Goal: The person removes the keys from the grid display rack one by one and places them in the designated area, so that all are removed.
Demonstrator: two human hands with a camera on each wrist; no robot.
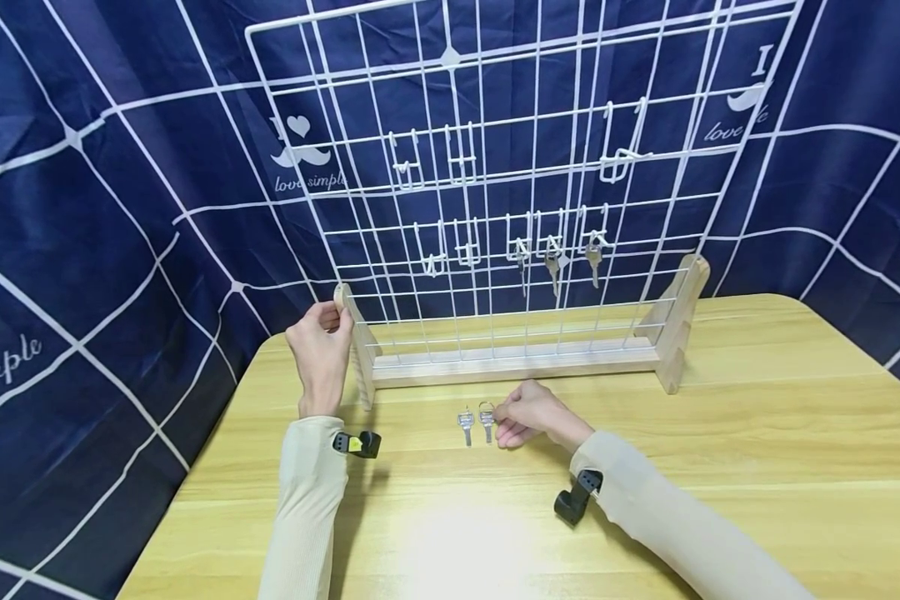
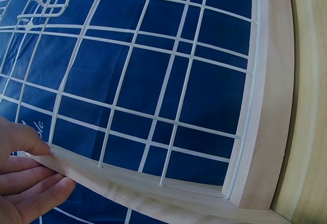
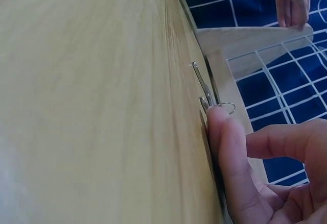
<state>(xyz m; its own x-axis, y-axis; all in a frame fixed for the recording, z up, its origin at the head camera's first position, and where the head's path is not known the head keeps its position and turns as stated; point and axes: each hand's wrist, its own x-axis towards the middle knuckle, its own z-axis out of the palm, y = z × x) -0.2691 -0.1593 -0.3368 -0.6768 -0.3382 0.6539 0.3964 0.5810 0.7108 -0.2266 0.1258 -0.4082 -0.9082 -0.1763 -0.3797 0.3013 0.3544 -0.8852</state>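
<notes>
My left hand (image 1: 321, 346) pinches the top of the wooden side support (image 2: 117, 185) at the rack's left end, thumb on one face and fingers on the other. Two small metal keys lie on the table in front of the rack, the left key (image 1: 466, 427) standing apart from my hands. Beside the right key (image 1: 487, 423), which has a ring at its head, is my right hand (image 1: 536, 414), its fingertips right at the key's edge. In the right wrist view the fingertips (image 3: 219, 119) hide part of the keys, and a metal ring (image 3: 228, 106) shows just past them.
A white wire grid rack (image 1: 487, 183) on a wooden base (image 1: 517, 367) stands across the table (image 1: 757, 417). Several white hooks hang on it; keys (image 1: 593, 260) hang from three lower right ones. Behind is a dark blue curtain (image 1: 157, 275) with white lines.
</notes>
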